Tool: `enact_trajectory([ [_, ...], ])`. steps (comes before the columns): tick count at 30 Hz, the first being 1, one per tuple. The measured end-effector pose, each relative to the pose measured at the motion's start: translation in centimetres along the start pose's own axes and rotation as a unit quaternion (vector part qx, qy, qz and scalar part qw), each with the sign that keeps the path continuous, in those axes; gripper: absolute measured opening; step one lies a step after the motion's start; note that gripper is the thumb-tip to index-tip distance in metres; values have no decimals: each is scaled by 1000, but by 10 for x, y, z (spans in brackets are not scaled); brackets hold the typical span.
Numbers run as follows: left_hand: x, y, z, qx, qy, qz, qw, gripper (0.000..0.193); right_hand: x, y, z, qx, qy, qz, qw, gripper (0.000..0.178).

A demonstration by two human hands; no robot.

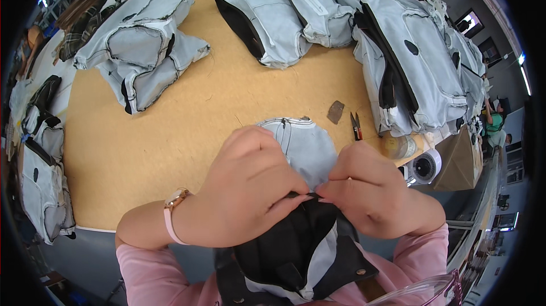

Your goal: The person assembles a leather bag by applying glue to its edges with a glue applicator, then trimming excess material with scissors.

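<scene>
My left hand [244,186] and my right hand [372,189] are closed side by side at the near edge of the table. Between thumbs and fingers, both pinch the dark edge of a sewn fabric bag [284,240]. Its black part hangs toward my lap, with a strip of pale grey cloth along it. Beyond my hands, a rounded pale grey panel [310,147] with a dark seam lies on the tabletop; it seems to belong to the same bag. The fingertips hide the exact spot being gripped.
Thread snips [356,127] and a brown scrap [335,111] lie on the table [153,147]. At right stand a clear jar [401,146] and a round white device [425,167]. Pale bags are piled at back left [142,44], back centre [261,19] and right [415,61].
</scene>
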State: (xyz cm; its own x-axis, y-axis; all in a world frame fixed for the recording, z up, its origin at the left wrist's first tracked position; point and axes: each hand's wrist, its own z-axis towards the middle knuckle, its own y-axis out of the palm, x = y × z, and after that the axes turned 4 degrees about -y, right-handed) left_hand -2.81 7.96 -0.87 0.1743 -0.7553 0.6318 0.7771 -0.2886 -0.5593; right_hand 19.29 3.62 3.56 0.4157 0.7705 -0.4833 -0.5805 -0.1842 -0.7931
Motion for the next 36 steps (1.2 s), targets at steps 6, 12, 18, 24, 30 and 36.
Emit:
enact_trajectory([
  [6, -4, -6, 6, -31, -61, -68, 995, 17, 3, -13, 16, -48, 114, 109, 986, 12],
  [12, -8, -12, 1, -58, -135, -143, 979, 15, -3, -5, 22, -74, 79, -27, 994, 16],
  [18, -3, -19, 7, -98, -203, -202, 953, 18, -4, 7, 20, -32, -13, -82, 996, 13],
  [24, -17, -34, 13, -154, -303, -339, 877, 13, 15, -16, 26, -93, 185, 178, 962, 10],
  [30, -27, -32, 11, -187, -300, -358, 864, 14, 23, -15, 26, -73, 219, 207, 951, 10],
  [36, -24, -32, 10, -189, -295, -375, 858, 11, 29, -4, 19, -53, 186, 254, 948, 9],
])
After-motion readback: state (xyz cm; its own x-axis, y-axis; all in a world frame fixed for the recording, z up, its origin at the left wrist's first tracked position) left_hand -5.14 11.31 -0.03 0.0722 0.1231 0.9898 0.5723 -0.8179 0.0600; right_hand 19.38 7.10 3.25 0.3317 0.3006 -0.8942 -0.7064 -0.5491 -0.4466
